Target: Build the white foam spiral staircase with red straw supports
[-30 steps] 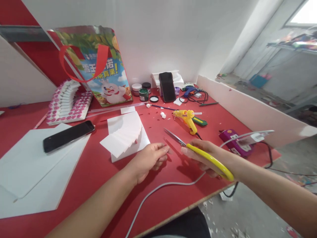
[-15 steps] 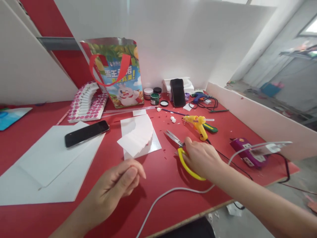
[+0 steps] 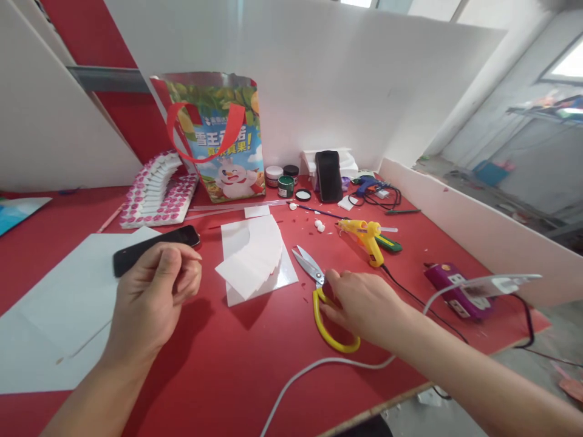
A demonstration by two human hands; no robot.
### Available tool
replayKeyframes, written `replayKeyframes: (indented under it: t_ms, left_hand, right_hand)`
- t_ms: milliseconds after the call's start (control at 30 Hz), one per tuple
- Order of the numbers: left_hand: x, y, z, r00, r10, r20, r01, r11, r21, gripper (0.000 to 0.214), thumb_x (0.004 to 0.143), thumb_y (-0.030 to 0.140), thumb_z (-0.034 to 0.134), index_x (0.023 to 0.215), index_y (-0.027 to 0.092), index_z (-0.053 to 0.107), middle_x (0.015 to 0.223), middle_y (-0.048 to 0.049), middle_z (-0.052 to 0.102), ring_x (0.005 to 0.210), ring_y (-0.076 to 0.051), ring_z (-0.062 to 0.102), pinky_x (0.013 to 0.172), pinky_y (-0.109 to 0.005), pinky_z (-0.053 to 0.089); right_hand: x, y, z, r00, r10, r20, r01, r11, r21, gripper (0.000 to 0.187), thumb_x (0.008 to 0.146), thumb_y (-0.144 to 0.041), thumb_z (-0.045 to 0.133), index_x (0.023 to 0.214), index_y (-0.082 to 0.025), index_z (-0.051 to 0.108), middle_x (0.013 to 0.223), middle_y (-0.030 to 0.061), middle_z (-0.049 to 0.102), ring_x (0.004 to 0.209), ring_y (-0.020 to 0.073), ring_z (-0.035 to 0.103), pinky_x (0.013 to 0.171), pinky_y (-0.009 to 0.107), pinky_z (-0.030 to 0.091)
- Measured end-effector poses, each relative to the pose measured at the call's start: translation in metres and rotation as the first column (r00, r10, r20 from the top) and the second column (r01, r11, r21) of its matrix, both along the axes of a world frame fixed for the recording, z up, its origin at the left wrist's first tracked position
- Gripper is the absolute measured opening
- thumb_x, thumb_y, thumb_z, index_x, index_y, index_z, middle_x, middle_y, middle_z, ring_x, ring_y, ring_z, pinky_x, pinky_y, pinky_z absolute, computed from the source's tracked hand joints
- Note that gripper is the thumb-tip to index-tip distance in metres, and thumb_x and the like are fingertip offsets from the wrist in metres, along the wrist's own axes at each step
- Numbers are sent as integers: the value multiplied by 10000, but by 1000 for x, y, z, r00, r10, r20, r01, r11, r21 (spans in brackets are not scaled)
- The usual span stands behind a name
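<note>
Right grip (image 3: pixel 364 302) seemingly closed on yellow-handled scissors (image 3: pixel 319 277).

Light: bright, your upper-right window (image 3: pixel 569 65) blown out | Glare: faint streaks on the white panel (image 3: pixel 310 79) facing you | Shadow: soft, beside your left hand (image 3: pixel 152 291) on the red tabletop (image 3: pixel 241 364) | Edges: wide-angle stretch | Blur: far shelf (image 3: pixel 546 113) smeared
</note>
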State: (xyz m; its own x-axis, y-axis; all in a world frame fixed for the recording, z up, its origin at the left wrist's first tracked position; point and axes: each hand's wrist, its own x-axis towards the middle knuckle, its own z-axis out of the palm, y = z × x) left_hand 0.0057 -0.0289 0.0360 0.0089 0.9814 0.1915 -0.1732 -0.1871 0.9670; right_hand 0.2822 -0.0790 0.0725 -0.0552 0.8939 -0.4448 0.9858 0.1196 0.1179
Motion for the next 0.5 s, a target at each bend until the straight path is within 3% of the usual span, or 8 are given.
replayKeyframes:
  t_ms: [100,167,233,300,367,500]
  left_hand:
    - [1,2,-18,991,134,-5,-134,990,51,262,949,396,667,817,171,689,507,57,395,452,-66,353,450,-222,261]
    - [0,1,-25,988,155,-27,-154,987,46,254,949,394,667,828,173,697,518,52,406,473,-74,369,463,-233,286]
    - [-2,-1,-28,984,170,-56,-167,984,56,251,955,390,659,831,177,701,526,49,409,487,-80,374,475,-242,305]
    - [-4,-2,-29,976,195,-100,-188,979,74,246,964,383,647,836,181,702,539,46,417,500,-84,386,482,-246,319]
    - [-6,-2,-30,964,221,-148,-209,974,88,246,973,384,631,844,185,700,551,43,430,508,-87,398,485,-244,328]
    - [-9,-1,-34,944,245,-219,-226,968,107,255,981,398,606,842,197,681,553,48,425,500,-89,393,479,-235,345]
  right_hand:
    - [7,23,12,998,54,-27,-54,998,20,279,983,-382,566,990,-153,726,903,125,773,888,290,746,623,309,402]
    - [9,54,12,990,85,-116,-60,978,198,302,1008,-224,471,907,-161,749,888,103,774,874,241,730,656,300,409]
    - [7,93,2,949,166,-268,-49,917,397,314,1007,-162,447,1015,-161,761,1048,94,777,953,203,711,755,274,442]
    - [2,134,-15,900,204,-386,-47,924,379,282,949,-113,533,1111,-162,758,1188,71,758,1042,174,693,841,224,450]
    - [-6,167,-33,904,197,-380,-50,930,363,306,897,-75,575,1132,-143,759,1197,82,758,1065,191,688,839,222,452]
    - [-19,201,-56,906,228,-356,-102,935,340,253,851,-72,619,1030,-142,783,1101,82,783,1016,201,695,784,222,441]
